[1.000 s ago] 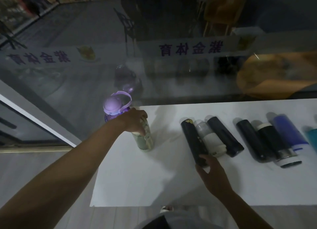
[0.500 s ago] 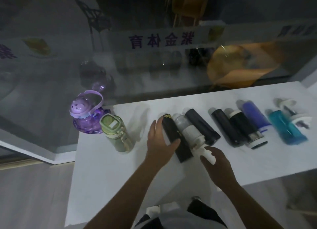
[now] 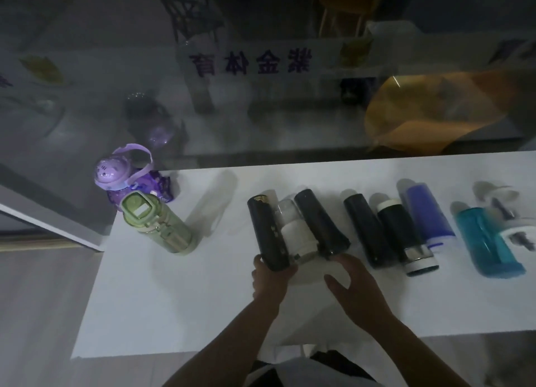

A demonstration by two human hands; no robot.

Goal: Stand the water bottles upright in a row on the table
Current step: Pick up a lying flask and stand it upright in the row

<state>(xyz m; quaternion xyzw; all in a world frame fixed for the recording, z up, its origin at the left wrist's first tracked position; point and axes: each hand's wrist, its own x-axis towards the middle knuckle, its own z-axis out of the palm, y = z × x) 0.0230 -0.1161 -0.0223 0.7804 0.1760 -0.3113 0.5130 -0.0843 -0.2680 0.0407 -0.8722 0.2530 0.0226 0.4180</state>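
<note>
A purple bottle and a green bottle stand upright at the white table's far left. Several bottles lie on their sides in a row to the right. My left hand is shut on the near end of a black bottle with a gold mark. Beside it lie a clear and white bottle and another black bottle. My right hand is open, its fingertips at that black bottle's near end. Further right lie two more black bottles, a blue one and a teal one.
A glass wall runs along the table's far edge, with blue characters on a strip and reflections of the bottles. The table's left edge drops to a wooden floor. A white lid piece lies at the far right.
My left hand left the green bottle, went to the black bottle with the gold mark and closed on its near end. My right hand shifted right to the neighbouring black bottle.
</note>
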